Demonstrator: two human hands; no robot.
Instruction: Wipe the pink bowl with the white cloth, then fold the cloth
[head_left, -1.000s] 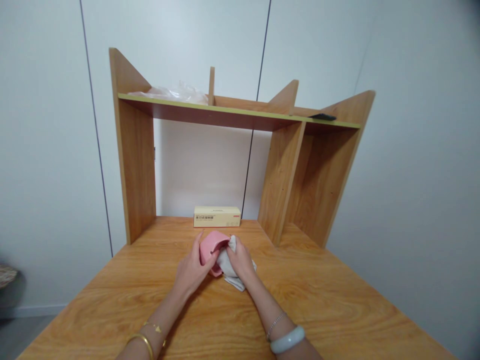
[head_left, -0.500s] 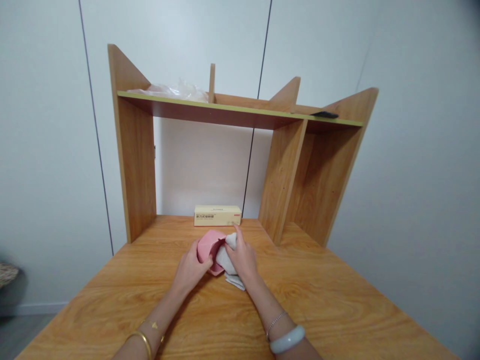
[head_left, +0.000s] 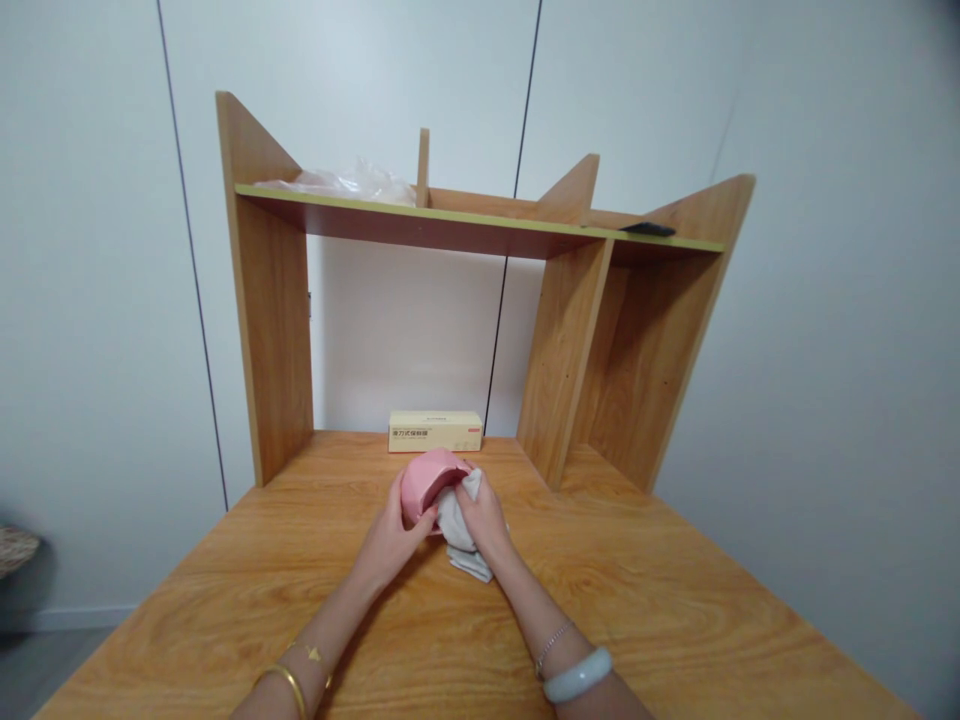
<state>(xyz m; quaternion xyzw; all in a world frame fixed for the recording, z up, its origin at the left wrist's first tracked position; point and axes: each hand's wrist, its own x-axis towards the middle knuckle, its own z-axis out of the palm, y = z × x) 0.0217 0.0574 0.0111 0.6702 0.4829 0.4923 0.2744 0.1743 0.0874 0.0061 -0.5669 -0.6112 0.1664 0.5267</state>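
A pink bowl (head_left: 429, 478) with faceted sides is tipped on its side above the desk, its opening turned toward me and to the right. My left hand (head_left: 394, 535) grips its left wall, thumb at the near rim. A light grey cloth (head_left: 456, 525) is bunched in my right hand (head_left: 484, 515), pressed at the bowl's opening and rim. The cloth's lower folds hang down near the desktop. Some right-hand fingers are hidden behind the cloth and bowl.
A cream cling-film box (head_left: 435, 432) stands behind the bowl on the wooden desk (head_left: 637, 600). Around it rises a wooden shelf unit (head_left: 277, 340), with a clear plastic bag (head_left: 352, 183) and a flat black object (head_left: 649, 229) on its upper board.
The bowl has been turned and raised slightly to the right, so its outer side shows more. My right hand has shifted with the cloth along the rim.
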